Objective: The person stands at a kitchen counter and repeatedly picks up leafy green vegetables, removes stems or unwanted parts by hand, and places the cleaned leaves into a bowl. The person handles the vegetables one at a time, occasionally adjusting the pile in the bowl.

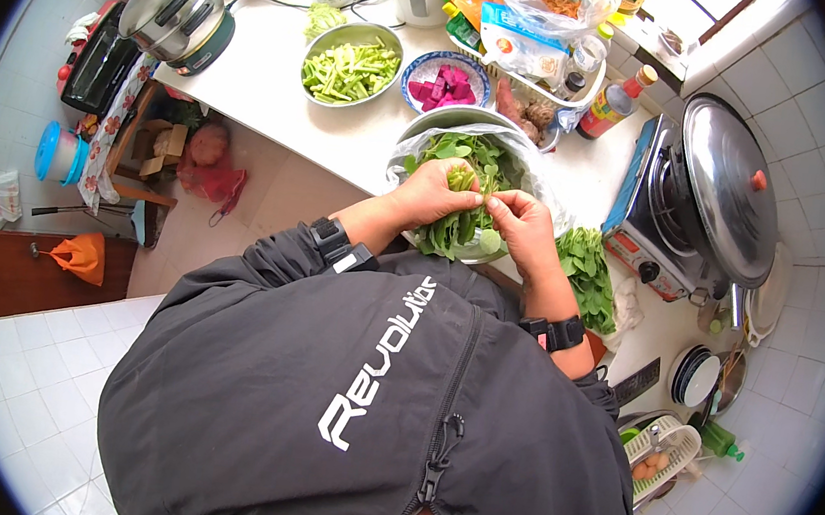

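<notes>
Both my hands work close together over a metal bowl point(448, 116) lined with a clear plastic bag point(540, 195). My left hand point(440, 191) is closed around a bunch of leafy green stems point(460, 179), whose leaves hang below the fist. Thumb and forefinger of my right hand point(521, 227) pinch a thin sprig point(490, 184) beside the left thumb. More green leaves point(462, 146) lie in the bowl behind the hands. To the right of my right hand, a bundle of leafy greens point(585, 276) rests on the counter.
Behind the bowl stand a metal basin of cut green stems point(349, 70), a blue-patterned plate of purple chunks point(445, 87) and a sauce bottle point(617, 102). A lidded wok point(729, 189) sits on a gas stove point(644, 244) at right. An electric pot point(174, 14) occupies the counter's left end.
</notes>
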{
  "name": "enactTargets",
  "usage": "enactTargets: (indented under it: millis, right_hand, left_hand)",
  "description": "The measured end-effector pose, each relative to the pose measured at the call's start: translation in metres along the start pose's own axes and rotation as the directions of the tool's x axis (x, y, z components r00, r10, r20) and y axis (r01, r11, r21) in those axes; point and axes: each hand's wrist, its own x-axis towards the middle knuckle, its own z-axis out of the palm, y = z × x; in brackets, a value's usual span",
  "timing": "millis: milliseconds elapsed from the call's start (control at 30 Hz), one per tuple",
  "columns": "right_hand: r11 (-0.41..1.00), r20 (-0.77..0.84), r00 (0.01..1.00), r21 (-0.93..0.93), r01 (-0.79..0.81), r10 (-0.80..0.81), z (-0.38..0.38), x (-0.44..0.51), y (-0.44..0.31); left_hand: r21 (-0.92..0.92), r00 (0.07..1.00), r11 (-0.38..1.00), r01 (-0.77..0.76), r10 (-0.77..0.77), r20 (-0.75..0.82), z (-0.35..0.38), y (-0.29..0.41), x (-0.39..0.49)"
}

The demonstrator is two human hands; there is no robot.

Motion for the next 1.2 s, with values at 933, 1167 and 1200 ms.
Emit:
enactTargets:
  millis: [933, 1167, 1200]
  right_hand:
    - [0.76, -0.007, 1.0, 0.65, 0.017, -0.017, -0.006, 0.009, 0.03]
    - [0.857, 0.144, 0.988, 0.502, -0.115, 0.048, -0.021, 0.008, 0.027]
    - [0.828, 0.189, 0.982, 0.545, -0.131, 0.031, -0.018, 0.007, 0.026]
  left_hand:
    - [0.066, 0.991, 0.997, 0.045, -0.053, 0.121, 0.002, 0.007, 0.001]
    - [0.16, 0.985, 0.987, 0.017, -0.044, 0.165, 0.001, 0.009, 0.003]
    - [0.163, 0.983, 0.986, 0.021, -0.05, 0.176, 0.001, 0.01, 0.004]
